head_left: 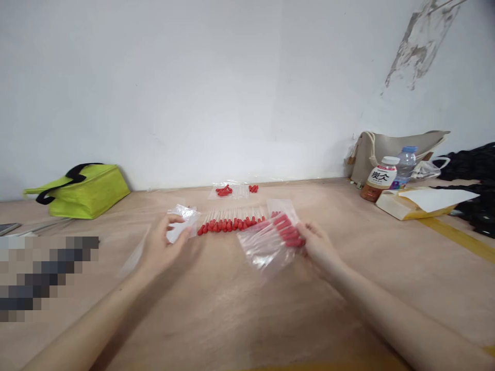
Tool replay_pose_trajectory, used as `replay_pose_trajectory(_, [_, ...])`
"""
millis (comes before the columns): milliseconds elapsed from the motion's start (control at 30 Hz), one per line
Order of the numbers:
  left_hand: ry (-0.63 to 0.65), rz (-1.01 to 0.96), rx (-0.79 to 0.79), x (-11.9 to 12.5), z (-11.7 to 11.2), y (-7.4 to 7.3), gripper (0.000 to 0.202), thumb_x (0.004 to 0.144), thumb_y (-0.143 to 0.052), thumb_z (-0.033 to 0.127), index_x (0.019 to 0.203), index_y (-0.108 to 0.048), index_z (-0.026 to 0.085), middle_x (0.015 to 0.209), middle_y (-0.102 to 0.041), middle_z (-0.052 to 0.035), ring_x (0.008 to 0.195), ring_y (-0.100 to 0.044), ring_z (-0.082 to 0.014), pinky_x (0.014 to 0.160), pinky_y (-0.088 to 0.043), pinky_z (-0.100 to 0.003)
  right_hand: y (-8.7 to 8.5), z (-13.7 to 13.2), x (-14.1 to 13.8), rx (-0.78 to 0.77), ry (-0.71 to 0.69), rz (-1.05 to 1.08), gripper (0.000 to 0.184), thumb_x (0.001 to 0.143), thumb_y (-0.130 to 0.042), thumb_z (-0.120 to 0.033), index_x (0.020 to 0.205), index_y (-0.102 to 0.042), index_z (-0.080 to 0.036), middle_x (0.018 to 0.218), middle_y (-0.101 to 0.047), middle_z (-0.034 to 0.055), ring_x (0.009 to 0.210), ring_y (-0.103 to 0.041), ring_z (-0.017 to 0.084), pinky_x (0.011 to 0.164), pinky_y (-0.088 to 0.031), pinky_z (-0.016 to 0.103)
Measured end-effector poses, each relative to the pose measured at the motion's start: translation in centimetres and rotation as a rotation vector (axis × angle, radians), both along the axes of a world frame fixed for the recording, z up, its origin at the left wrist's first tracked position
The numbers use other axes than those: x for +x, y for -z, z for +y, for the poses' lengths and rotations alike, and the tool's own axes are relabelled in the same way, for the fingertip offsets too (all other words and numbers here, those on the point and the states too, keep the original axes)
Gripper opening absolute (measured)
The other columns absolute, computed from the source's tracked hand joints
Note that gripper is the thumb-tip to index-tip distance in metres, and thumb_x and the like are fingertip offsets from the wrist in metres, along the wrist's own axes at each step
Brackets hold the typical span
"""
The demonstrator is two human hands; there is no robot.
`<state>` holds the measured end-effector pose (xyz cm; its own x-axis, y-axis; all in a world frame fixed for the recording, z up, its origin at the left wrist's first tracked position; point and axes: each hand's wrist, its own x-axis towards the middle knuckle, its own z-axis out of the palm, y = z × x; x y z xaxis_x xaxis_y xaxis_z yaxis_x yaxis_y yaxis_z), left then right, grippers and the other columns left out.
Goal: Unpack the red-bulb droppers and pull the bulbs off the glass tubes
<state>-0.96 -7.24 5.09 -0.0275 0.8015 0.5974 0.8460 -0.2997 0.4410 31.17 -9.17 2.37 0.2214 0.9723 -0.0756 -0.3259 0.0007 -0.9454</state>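
My right hand (315,242) is closed on the edge of a clear plastic bag (265,252). Inside it lie several thin pale sticks with red tips (288,230), the red ends toward my fingers. My left hand (166,242) is at some clear empty bags (183,219), its thumb and fingers apart around them; whether it touches them is hard to tell. Between my hands a row of loose red-tipped sticks (232,224) lies on the table, red ends toward me. Another bag (280,206) with red tips lies partly hidden behind the held one.
At the wall lie more bagged red-tipped sticks (224,190). A lime-green bag (91,193) stands at left. On the right are a drink bottle (381,180), a blue-capped bottle (406,165), a beige bag (363,152), an open carton (398,206) and black material (474,175).
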Motion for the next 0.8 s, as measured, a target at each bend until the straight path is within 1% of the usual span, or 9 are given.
replay_pose_trajectory(67, [0.231,0.038,-0.042,3.1,-1.3,0.0,0.021,0.079,-0.052,0.038,0.093,-0.050,0.022,0.102,-0.054,-0.0029,0.095,-0.051,-0.0195,0.080,-0.043,-0.031,1.1,-1.2,-2.3,-0.097,-0.092,0.081,0.035,0.069,-0.062,-0.044,0.071,-0.036,-0.022,0.053,-0.048,-0.0070,0.042,-0.046,0.008,0.039,-0.042,0.021])
replay_pose_trajectory(100, [0.335,0.059,-0.082,4.6,-1.9,0.0,0.020,0.081,-0.050,0.037,0.094,-0.051,0.022,0.102,-0.054,-0.0034,0.096,-0.050,-0.0197,0.082,-0.043,-0.033,1.5,-1.7,-3.1,-0.129,-0.142,0.108,0.034,0.070,-0.062,-0.043,0.071,-0.035,-0.022,0.054,-0.049,-0.0069,0.043,-0.047,0.009,0.040,-0.043,0.022])
replay_pose_trajectory(133, [0.413,0.073,-0.134,6.0,-2.5,-0.1,0.020,0.082,-0.048,0.037,0.096,-0.051,0.023,0.104,-0.053,-0.0042,0.098,-0.050,-0.0202,0.080,-0.044,-0.033,1.9,-2.1,-3.7,-0.156,-0.191,0.123,0.034,0.071,-0.062,-0.042,0.071,-0.035,-0.022,0.055,-0.050,-0.0066,0.044,-0.049,0.009,0.042,-0.045,0.023])
replay_pose_trajectory(233, [0.617,0.098,-0.227,9.1,-3.2,0.2,0.021,0.083,-0.049,0.033,0.100,-0.052,0.022,0.110,-0.051,-0.0058,0.102,-0.048,-0.0206,0.084,-0.043,-0.034,2.1,-2.7,-4.4,-0.208,-0.285,0.128,0.029,0.072,-0.062,-0.036,0.072,-0.037,-0.021,0.057,-0.054,-0.0052,0.049,-0.055,0.011,0.047,-0.047,0.025])
replay_pose_trajectory(333, [0.761,0.089,-0.269,10.7,-2.8,1.2,0.025,0.081,-0.053,0.029,0.105,-0.051,0.022,0.112,-0.049,-0.0064,0.103,-0.047,-0.0203,0.090,-0.040,-0.036,1.5,-2.8,-3.9,-0.250,-0.409,0.108,0.024,0.068,-0.063,-0.025,0.080,-0.043,-0.019,0.060,-0.058,-0.0029,0.054,-0.061,0.013,0.054,-0.050,0.028])
replay_pose_trajectory(400, [0.807,0.070,-0.316,11.1,-2.3,1.9,0.028,0.080,-0.054,0.030,0.106,-0.051,0.022,0.111,-0.050,-0.0068,0.101,-0.048,-0.0201,0.088,-0.041,-0.036,1.1,-2.7,-3.3,-0.253,-0.514,0.094,0.033,0.062,-0.065,-0.016,0.088,-0.046,-0.017,0.063,-0.061,-0.0016,0.058,-0.063,0.015,0.060,-0.051,0.030])
replay_pose_trajectory(500, [0.822,0.039,-0.381,11.0,-2.0,2.6,0.029,0.080,-0.054,0.032,0.107,-0.051,0.021,0.107,-0.052,-0.0065,0.098,-0.050,-0.0191,0.086,-0.042,-0.035,0.9,-2.6,-2.2,-0.242,-0.630,0.053,0.046,0.055,-0.065,-0.009,0.097,-0.047,-0.016,0.067,-0.064,-0.0003,0.063,-0.065,0.016,0.065,-0.051,0.031])
replay_pose_trajectory(633, [0.801,0.019,-0.406,10.5,-2.2,2.7,0.029,0.080,-0.054,0.032,0.108,-0.051,0.022,0.105,-0.053,-0.0055,0.096,-0.052,-0.0188,0.084,-0.043,-0.035,1.3,-2.2,-1.2,-0.285,-0.618,-0.034,0.051,0.053,-0.066,-0.007,0.100,-0.047,-0.015,0.064,-0.063,-0.0014,0.059,-0.065,0.016,0.060,-0.052,0.030])
replay_pose_trajectory(800, [0.832,0.049,-0.378,10.7,-2.2,2.4,0.027,0.081,-0.053,0.026,0.107,-0.053,0.022,0.105,-0.054,-0.0058,0.097,-0.052,-0.0184,0.085,-0.043,-0.034,1.6,-2.0,-1.3,-0.271,-0.590,-0.031,0.062,0.054,-0.072,-0.012,0.108,-0.042,-0.015,0.059,-0.060,-0.0041,0.052,-0.062,0.014,0.054,-0.052,0.029])
